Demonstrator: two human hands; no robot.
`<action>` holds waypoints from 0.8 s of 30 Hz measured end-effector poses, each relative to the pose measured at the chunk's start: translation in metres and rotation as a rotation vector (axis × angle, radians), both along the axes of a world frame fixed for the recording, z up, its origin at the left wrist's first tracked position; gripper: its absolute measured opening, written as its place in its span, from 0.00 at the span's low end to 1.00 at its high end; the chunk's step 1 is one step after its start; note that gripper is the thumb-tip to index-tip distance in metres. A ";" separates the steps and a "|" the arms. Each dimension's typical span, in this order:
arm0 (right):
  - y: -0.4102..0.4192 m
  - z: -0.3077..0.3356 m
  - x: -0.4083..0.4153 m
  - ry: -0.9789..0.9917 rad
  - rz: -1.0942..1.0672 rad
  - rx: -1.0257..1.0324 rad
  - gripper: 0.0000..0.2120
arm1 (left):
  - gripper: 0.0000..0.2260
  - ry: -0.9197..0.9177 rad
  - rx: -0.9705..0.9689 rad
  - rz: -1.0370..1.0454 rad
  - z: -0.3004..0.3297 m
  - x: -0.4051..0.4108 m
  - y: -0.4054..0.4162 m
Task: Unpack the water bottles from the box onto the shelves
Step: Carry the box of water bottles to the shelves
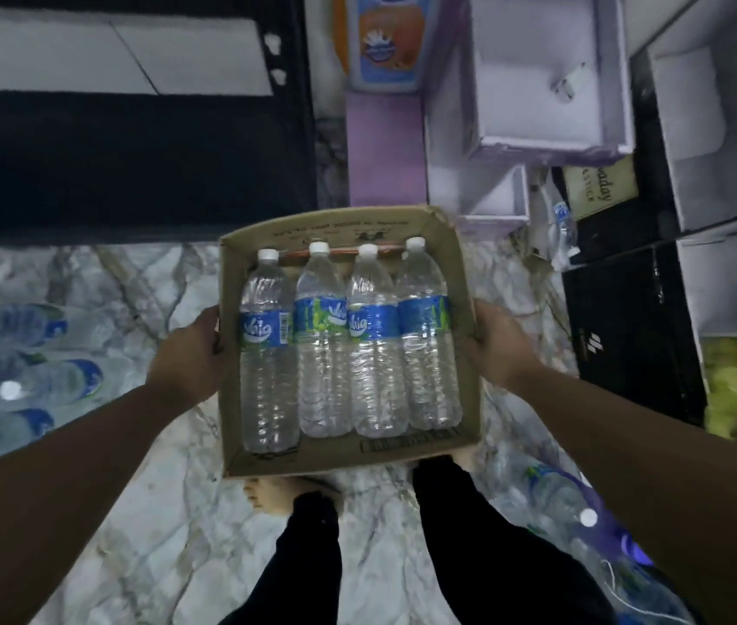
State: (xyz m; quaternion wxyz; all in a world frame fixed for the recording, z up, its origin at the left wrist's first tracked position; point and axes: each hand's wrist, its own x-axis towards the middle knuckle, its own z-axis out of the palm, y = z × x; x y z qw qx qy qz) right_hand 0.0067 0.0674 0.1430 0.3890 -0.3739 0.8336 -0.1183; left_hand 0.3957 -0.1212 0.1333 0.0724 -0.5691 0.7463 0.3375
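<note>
I hold an open cardboard box (456, 245) in front of me, above the floor. Several clear water bottles (323, 354) with blue labels and white caps lie side by side in it, caps pointing away from me. My left hand (190, 358) grips the box's left wall. My right hand (499, 349) grips its right wall. A dark shelf unit (132, 164) with a pale board on its upper level stands at the upper left.
More water bottles (32, 381) lie on the marble floor at the left, and others (583, 521) at the lower right. White and purple boxes (538, 83) and black boxes (628, 336) crowd the right side. My bare feet stand below the box.
</note>
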 end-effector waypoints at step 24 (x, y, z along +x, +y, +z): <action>-0.120 -0.115 0.191 0.035 0.029 0.078 0.12 | 0.11 -0.076 0.017 0.006 -0.091 0.187 -0.103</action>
